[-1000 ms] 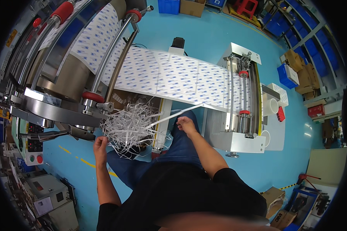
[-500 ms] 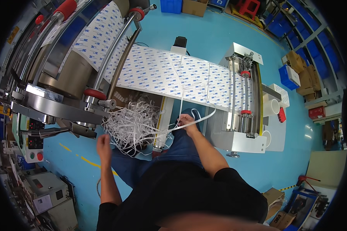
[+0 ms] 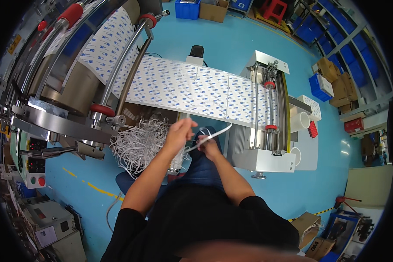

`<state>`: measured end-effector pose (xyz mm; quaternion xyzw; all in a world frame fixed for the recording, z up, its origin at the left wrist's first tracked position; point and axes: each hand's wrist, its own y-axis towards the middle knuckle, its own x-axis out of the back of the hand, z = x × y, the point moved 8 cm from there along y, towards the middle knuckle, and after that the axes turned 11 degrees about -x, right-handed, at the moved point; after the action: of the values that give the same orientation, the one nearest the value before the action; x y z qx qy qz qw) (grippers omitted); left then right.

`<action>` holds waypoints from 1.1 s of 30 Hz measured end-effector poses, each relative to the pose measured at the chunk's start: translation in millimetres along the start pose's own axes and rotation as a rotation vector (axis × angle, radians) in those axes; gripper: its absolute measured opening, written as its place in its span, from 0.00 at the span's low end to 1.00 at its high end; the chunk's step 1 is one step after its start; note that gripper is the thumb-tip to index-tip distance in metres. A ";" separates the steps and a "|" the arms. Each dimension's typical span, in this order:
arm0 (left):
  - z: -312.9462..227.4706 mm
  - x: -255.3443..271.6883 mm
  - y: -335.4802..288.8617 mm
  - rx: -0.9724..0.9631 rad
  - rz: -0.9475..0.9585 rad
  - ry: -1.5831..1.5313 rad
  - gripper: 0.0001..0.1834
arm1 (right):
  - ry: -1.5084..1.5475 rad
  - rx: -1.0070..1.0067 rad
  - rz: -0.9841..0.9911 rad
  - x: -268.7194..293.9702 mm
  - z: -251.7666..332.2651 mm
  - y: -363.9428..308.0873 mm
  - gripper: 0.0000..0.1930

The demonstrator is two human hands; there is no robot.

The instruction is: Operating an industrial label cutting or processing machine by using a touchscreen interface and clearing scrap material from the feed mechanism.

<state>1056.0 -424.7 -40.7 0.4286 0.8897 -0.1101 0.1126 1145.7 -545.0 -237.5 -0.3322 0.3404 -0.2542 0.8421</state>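
Note:
My right hand (image 3: 208,147) is closed on a narrow white strip (image 3: 218,133), which curves up to the near edge of the printed sheet. Beside it on the left, my left hand (image 3: 178,134) hovers with nothing visible in it, its fingers loosely bent and slightly apart. A broad white sheet with blue printing (image 3: 174,85) stretches across the machine beyond both hands. Below and left of the sheet lies a large tangled heap of white strips (image 3: 139,142), partly hidden behind my left forearm.
At left stands a machine with a big metal roller (image 3: 74,87). A roller unit (image 3: 270,159) with red collars carries the sheet's right end. Farther right, white cups (image 3: 299,121) sit on a table. Blue bins (image 3: 187,8) and cardboard boxes (image 3: 214,11) are on the floor at the back.
My left hand has moved right, from beside the heap to near my right hand. The strip that lay across the sheet has come off its surface. The view has shifted slightly.

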 end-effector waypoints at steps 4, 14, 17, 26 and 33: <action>-25.7 59.9 -31.9 -0.023 -0.271 0.270 0.18 | -0.002 -0.031 0.055 2.7 2.8 8.9 0.10; -59.6 143.4 -73.6 -0.120 -0.339 0.692 0.18 | -0.093 -0.062 0.088 -15.4 -4.0 26.7 0.10; -67.0 177.6 -90.6 -0.114 -0.329 0.723 0.15 | -0.082 -0.046 0.075 -32.0 -9.6 35.2 0.10; -76.9 308.1 -138.2 -0.109 -0.423 0.508 0.12 | -0.053 -0.052 0.081 -115.4 -24.5 66.1 0.11; -52.9 327.0 -156.6 -0.118 -0.498 0.399 0.12 | -0.090 -0.058 0.086 -120.3 -23.8 64.4 0.10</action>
<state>728.6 -263.2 -71.3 0.2036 0.9766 0.0035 -0.0699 1064.2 -433.6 -249.0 -0.3527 0.3236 -0.1924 0.8567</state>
